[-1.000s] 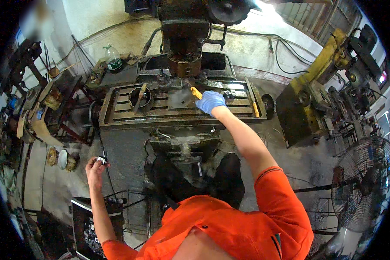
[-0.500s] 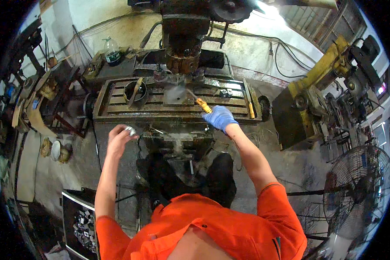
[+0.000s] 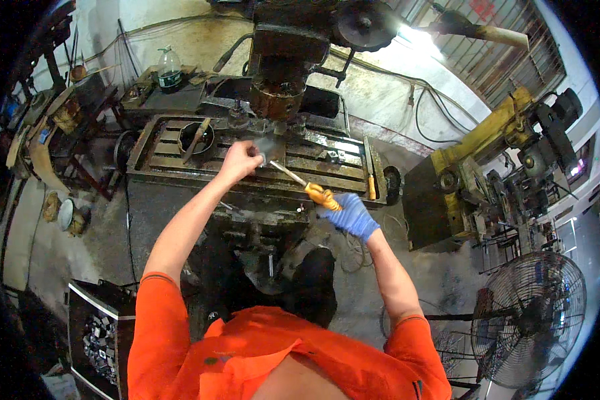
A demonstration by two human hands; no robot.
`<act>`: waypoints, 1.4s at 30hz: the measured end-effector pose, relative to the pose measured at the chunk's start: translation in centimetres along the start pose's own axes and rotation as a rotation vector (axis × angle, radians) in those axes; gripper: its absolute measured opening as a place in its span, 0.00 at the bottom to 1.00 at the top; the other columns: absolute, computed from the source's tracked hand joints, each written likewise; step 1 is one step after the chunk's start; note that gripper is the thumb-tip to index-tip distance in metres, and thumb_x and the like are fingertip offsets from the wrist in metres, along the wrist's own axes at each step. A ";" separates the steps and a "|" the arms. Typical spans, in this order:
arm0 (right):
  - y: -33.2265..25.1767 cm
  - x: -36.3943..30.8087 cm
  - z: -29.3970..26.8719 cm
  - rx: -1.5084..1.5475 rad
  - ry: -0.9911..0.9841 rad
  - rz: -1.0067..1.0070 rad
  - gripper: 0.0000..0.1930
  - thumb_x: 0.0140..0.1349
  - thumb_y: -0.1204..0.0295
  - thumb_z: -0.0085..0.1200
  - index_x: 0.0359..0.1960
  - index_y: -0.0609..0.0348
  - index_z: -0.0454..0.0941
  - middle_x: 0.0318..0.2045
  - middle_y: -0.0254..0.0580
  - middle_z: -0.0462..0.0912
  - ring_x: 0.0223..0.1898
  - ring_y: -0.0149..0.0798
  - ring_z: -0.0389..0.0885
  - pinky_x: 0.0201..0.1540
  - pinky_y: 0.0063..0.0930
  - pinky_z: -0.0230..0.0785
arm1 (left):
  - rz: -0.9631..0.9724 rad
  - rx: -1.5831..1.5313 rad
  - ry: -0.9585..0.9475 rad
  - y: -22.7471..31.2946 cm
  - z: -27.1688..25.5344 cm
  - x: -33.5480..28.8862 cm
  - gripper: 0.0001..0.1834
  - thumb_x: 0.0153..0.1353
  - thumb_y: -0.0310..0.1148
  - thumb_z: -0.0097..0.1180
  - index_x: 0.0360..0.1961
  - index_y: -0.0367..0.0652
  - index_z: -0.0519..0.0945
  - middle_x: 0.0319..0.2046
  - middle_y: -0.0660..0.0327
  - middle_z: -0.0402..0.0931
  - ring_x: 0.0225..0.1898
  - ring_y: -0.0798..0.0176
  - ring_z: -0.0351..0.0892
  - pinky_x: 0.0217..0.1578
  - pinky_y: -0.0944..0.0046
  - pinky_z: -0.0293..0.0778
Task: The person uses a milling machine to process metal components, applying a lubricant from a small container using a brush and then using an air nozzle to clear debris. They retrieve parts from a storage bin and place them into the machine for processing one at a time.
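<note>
My bare left hand (image 3: 239, 162) is closed on a small metal piece (image 3: 262, 160), held over the slotted machine table (image 3: 170, 163). My right hand (image 3: 349, 215), in a blue glove, is wrapped round a yellow-handled tool (image 3: 321, 197) with a long, slim metal shaft. The shaft points up and left, its tip close to the small piece; whether they touch I cannot tell. A grey blur lies just behind my left fingertips, beneath the machine's spindle head (image 3: 278, 100).
On the table stand a dark round pan (image 3: 205, 143) with a brush-like tool across it, a small block (image 3: 335, 157) and another yellow-handled tool (image 3: 372, 187). A tray of metal pieces (image 3: 100, 347) is at lower left, a fan (image 3: 530, 320) at lower right.
My left hand has come up and right with the small metal piece, from beside the table to the tool's tip. My right hand still grips the tool, slightly lower. The view has shifted.
</note>
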State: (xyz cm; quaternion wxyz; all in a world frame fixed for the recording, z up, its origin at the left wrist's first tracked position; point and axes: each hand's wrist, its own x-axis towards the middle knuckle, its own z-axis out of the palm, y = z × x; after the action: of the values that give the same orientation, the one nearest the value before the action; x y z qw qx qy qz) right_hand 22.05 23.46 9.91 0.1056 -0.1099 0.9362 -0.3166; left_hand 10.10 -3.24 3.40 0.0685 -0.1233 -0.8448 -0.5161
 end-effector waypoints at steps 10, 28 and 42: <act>10.0 6.5 8.9 0.383 0.213 0.110 0.20 0.45 0.60 0.63 0.36 0.63 0.79 0.30 0.36 0.82 0.31 0.27 0.78 0.36 0.25 0.69 | 0.243 0.737 -0.055 -1.5 1.2 3.4 0.13 0.45 0.33 0.55 0.35 0.46 0.78 0.34 0.56 0.75 0.38 0.51 0.75 0.38 0.54 0.70; 15.0 -6.9 -1.2 0.103 0.560 0.221 0.13 0.49 0.71 0.60 0.33 0.68 0.78 0.27 0.42 0.82 0.28 0.28 0.77 0.33 0.23 0.69 | 0.130 0.738 0.197 -3.2 4.8 6.4 0.12 0.48 0.36 0.55 0.35 0.45 0.75 0.29 0.55 0.77 0.31 0.51 0.77 0.33 0.54 0.71; 6.9 -5.5 -6.3 0.107 0.612 0.063 0.12 0.51 0.71 0.59 0.34 0.67 0.79 0.25 0.41 0.81 0.27 0.27 0.77 0.32 0.21 0.69 | 0.305 0.786 0.134 -4.2 4.6 7.7 0.11 0.46 0.30 0.53 0.33 0.42 0.75 0.25 0.52 0.76 0.29 0.49 0.77 0.31 0.52 0.72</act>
State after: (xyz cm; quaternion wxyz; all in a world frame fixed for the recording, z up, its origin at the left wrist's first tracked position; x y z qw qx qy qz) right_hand 24.66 33.92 11.26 -0.1658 0.0253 0.9096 -0.3802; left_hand 1.54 0.07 -0.45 0.2406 -0.1777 -0.9430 -0.1457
